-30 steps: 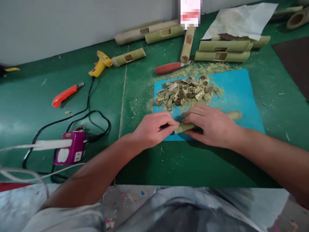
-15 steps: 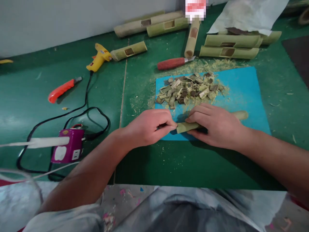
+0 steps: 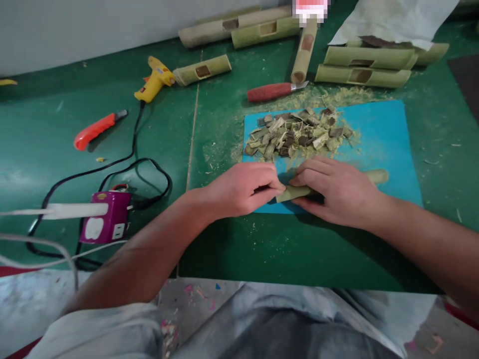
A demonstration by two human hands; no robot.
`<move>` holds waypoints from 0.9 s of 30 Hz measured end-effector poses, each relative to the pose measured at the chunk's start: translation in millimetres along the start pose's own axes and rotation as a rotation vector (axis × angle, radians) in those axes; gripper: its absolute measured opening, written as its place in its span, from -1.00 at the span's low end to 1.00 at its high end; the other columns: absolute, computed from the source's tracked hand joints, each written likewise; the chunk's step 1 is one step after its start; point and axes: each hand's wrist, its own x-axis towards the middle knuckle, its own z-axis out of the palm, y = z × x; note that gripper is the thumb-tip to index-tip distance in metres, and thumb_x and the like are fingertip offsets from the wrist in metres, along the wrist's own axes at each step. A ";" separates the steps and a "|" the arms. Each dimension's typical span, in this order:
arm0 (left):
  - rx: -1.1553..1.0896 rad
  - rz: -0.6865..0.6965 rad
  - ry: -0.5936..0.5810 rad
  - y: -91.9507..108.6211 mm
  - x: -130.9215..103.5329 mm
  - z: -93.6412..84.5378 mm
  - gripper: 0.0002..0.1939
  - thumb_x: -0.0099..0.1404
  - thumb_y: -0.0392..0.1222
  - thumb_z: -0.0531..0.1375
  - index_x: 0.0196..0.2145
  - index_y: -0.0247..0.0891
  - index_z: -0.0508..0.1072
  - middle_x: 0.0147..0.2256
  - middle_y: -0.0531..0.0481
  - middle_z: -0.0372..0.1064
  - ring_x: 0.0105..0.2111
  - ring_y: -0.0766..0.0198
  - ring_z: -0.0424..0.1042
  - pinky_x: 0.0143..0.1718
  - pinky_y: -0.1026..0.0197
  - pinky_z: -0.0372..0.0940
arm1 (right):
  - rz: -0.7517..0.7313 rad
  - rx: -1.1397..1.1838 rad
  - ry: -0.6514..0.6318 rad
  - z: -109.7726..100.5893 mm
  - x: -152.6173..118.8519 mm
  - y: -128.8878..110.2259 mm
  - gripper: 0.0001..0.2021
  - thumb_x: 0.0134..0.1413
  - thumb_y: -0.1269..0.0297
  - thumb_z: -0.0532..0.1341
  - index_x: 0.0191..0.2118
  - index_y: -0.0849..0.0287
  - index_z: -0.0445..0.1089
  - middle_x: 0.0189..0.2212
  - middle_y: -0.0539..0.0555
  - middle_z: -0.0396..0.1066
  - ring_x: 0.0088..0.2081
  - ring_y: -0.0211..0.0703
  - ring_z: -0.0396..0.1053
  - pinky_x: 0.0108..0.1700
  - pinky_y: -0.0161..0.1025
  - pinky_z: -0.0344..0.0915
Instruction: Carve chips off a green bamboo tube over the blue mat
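A pale green bamboo tube [image 3: 294, 193] lies on the blue sheet [image 3: 377, 134]. My right hand [image 3: 337, 192] is wrapped over its middle, and the tube's far end shows past the knuckles. At the left end of the tube my left hand [image 3: 247, 189] is closed in a pinch, thumb and forefinger together at the rim. Anything between those fingertips is hidden or too small to make out. Just beyond both hands, a heap of bamboo chips [image 3: 295, 134] covers part of the sheet.
A red-handled knife [image 3: 271, 92] lies behind the chips, near several bamboo tubes with cut openings [image 3: 361, 75]. To the left are a yellow glue gun [image 3: 153, 82], an orange utility knife [image 3: 97, 130] and a purple power adapter [image 3: 107, 217] with looping cords.
My left hand has shifted slightly right, so its fingertips now overlap the tube's left end. My right hand keeps its hold. The whole view has moved a little.
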 end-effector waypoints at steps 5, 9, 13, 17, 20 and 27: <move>0.020 0.023 0.002 -1.0 0.1 0.9 -0.81 0.40 -0.22 0.11 -0.35 -0.25 0.47 -0.37 -0.01 0.47 -0.33 0.29 0.46 -0.28 0.28 0.29 | -0.005 0.005 -0.004 0.3 -0.1 0.5 -0.87 0.21 0.23 0.14 -0.24 0.13 0.38 -0.28 0.13 0.43 -0.22 -0.04 0.33 -0.25 -0.12 0.23; -0.037 0.023 0.022 -1.6 1.1 1.7 -0.82 0.38 -0.24 0.13 -0.36 -0.27 0.47 -0.38 0.00 0.46 -0.37 0.33 0.45 -0.30 0.30 0.28 | -0.025 -0.001 0.009 0.2 -0.3 1.3 -0.87 0.20 0.24 0.15 -0.23 0.16 0.39 -0.28 0.14 0.42 -0.22 -0.05 0.33 -0.24 -0.13 0.23; -0.035 -0.004 0.038 -1.4 0.6 0.9 -0.81 0.38 -0.24 0.13 -0.39 -0.27 0.46 -0.41 0.01 0.46 -0.39 0.34 0.44 -0.32 0.31 0.27 | -0.022 -0.011 0.009 -0.1 -1.1 1.5 -0.86 0.22 0.22 0.15 -0.23 0.16 0.38 -0.28 0.14 0.43 -0.23 -0.06 0.32 -0.26 -0.14 0.23; -0.053 0.038 0.056 -2.1 1.0 1.9 -0.82 0.38 -0.24 0.14 -0.38 -0.28 0.47 -0.40 0.01 0.46 -0.39 0.35 0.44 -0.33 0.32 0.27 | -0.049 -0.023 0.028 0.4 -1.6 1.5 -0.86 0.20 0.25 0.16 -0.24 0.20 0.38 -0.29 0.14 0.42 -0.24 -0.06 0.33 -0.26 -0.15 0.24; -0.039 0.030 0.039 -2.0 -0.5 1.1 -0.81 0.38 -0.25 0.14 -0.38 -0.28 0.47 -0.40 0.01 0.47 -0.39 0.35 0.45 -0.32 0.33 0.28 | -0.035 0.000 0.028 0.7 -1.1 1.0 -0.85 0.22 0.25 0.14 -0.22 0.20 0.39 -0.27 0.15 0.44 -0.22 -0.06 0.34 -0.24 -0.14 0.25; -0.061 0.058 0.065 -3.8 1.3 3.1 -0.83 0.37 -0.26 0.16 -0.37 -0.29 0.48 -0.41 0.01 0.46 -0.40 0.36 0.44 -0.34 0.33 0.28 | -0.016 0.001 0.025 0.1 -0.5 -0.1 -0.86 0.22 0.24 0.13 -0.25 0.16 0.39 -0.30 0.13 0.43 -0.23 -0.08 0.33 -0.25 -0.16 0.23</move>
